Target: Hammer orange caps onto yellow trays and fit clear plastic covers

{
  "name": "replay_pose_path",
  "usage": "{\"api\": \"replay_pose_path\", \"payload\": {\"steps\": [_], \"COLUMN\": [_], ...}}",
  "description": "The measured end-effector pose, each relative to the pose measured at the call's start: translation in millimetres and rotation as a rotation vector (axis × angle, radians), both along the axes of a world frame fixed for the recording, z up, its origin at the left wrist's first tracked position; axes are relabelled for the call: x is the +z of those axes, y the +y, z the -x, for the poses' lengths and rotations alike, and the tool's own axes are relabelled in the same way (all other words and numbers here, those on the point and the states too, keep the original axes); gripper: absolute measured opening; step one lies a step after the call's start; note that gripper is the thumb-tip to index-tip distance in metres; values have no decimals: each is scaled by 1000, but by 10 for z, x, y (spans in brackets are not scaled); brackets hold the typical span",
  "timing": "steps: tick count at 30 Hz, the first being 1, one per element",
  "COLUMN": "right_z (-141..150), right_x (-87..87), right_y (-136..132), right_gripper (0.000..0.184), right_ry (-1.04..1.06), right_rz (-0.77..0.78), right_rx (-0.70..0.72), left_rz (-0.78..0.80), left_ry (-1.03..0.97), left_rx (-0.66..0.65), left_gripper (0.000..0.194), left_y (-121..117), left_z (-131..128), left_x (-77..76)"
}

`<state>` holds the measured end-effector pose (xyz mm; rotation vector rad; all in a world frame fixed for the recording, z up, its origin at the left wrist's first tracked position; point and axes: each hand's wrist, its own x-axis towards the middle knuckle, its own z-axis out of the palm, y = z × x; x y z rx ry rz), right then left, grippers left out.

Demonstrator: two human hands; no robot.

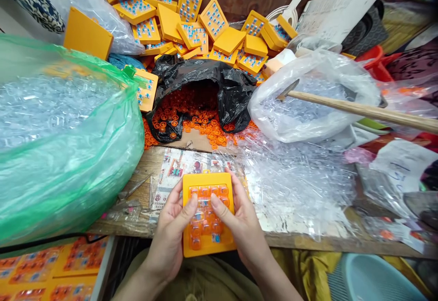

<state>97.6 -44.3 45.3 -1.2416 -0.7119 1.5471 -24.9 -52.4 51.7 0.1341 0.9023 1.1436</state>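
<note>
Between my two hands is a yellow plastic box (208, 248), flat and square-edged, its face covered with rows of clear and orange pieces. My left hand (173, 228) grips its left edge, with the thumb lying on the pieces. On the opposite edge, my right hand (244, 225) holds it the same way, thumb on the face. Near the lower right of the grid, one spot shows blue and white instead of orange. The box is over the front edge of the wooden table (142, 168), above my lap.
Beyond lies a black bag (236, 93) spilling small orange rings (215, 132). Yellow boxes (229, 40) are heaped behind it. A green bag (112, 155) of clear pieces stands left; a white bag (263, 109) with a wooden stick (342, 102) and loose clear plastic pieces (301, 182) lie right.
</note>
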Motion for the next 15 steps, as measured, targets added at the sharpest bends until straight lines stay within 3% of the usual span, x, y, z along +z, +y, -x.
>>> {"api": "replay_pose_path", "payload": {"steps": [8, 15], "right_z": [16, -30], "right_x": [61, -106], "right_y": [-4, 7], "right_gripper": [82, 85], "right_ry": [81, -49], "right_rz": [16, -57], "right_rx": [-43, -25], "left_rz": [41, -45], "left_ry": [-21, -37], "left_rx": [-21, -49], "left_gripper": [60, 71], "left_y": [42, 6], "left_z": [37, -1], "left_x": [-31, -49]}}
